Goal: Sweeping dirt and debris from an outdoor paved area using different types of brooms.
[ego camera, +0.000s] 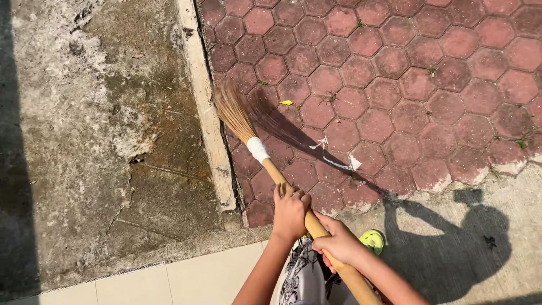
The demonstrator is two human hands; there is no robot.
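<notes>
A broom with a wooden handle, a white binding and straw bristles slants up to the left. Its bristles rest on red hexagonal pavers close beside a pale concrete curb. My left hand grips the handle higher up, toward the bristles. My right hand grips the handle lower down, near my body. Small white scraps and a yellow leaf lie on the pavers to the right of the broom.
Stained, cracked concrete lies left of the curb. Pale tiles run along the bottom. A grey concrete strip at lower right carries my shadow. A yellow-green shoe shows by my right wrist.
</notes>
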